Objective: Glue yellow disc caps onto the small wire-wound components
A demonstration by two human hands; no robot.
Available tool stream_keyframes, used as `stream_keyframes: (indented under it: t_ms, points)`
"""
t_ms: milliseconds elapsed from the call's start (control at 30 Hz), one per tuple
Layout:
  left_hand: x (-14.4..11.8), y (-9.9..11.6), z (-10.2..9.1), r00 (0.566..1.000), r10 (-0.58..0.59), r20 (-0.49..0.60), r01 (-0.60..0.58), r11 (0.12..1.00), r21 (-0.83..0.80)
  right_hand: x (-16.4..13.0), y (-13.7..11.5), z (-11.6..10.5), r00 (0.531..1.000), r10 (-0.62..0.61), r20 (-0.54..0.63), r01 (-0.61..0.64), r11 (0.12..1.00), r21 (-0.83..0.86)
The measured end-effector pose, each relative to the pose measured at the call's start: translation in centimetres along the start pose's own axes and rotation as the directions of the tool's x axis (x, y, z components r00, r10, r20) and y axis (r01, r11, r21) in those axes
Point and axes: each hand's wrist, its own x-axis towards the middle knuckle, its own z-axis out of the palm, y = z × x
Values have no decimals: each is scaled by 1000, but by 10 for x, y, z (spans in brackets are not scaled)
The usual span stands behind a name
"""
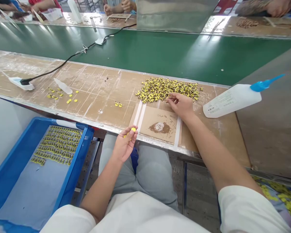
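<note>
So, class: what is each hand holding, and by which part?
Left hand pinches a small yellow disc by its edge at the fingertips. Right hand reaches into the yellow parts pile; any hold cannot be told.

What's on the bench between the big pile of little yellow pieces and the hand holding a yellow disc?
In the head view, a taped cardboard square with a small clear cup in brown glue lies between the yellow pile and the left hand.

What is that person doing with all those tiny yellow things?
A person sits at a workbench. Their left hand holds small yellow discs at its fingertips, above their lap. Their right hand reaches into a pile of little yellow pieces. Beside them, a blue tray holds neat rows of yellow pieces, and a glue bottle lies nearby.
</note>
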Motion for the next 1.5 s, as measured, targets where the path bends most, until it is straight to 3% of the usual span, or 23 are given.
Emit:
stream_keyframes:
  t_ms: [100, 167, 233, 300, 367, 433, 533, 633, 767, 1100, 1500]
  points:
    - [3, 1, 5, 1000, 11, 1, -10, 1000, -18, -13, -5, -10, 997, 52, -57, -51, 998, 32]
    - [7, 2, 8, 1000, 23, 9, -23, 999, -31, -26, -8, -19, 999, 41, -35, -40, 999, 22]
    - [13, 2, 11, 998, 36, 41, -35, 999, -34, -39, -10, -26, 995, 104, -4, -103, 990, 96]
    - [20, 1, 14, 995, 42, 89, -40, 999, -22, -53, -11, -30, 970, 241, 20, -236, 929, 285]
    - [29, 1, 18, 990, 47, 132, -46, 999, -6, -66, -14, -31, 927, 374, 14, -333, 807, 488]
    - [39, 0, 22, 985, 58, 160, -60, 998, 9, -78, -23, -28, 892, 451, -46, -328, 713, 620]
    - [53, 0, 29, 984, 53, 167, -59, 998, 28, -97, -46, -21, 852, 491, -182, -252, 689, 680]
    - [65, 0, 34, 990, 8, 139, -8, 1000, -5, -112, -70, -14, 837, 473, -276, -200, 733, 650]
    - [72, -1, 34, 992, -23, 121, 27, 999, -33, -123, -85, -7, 870, 364, -334, -128, 819, 559]
    - [70, -5, 29, 980, 14, 199, -13, 1000, -5, -126, -79, -2, 929, 205, -307, -63, 908, 413]
    - [68, -5, 31, 991, -77, 107, 86, 993, -85, -124, -82, -4, 938, 163, -305, -55, 941, 334]
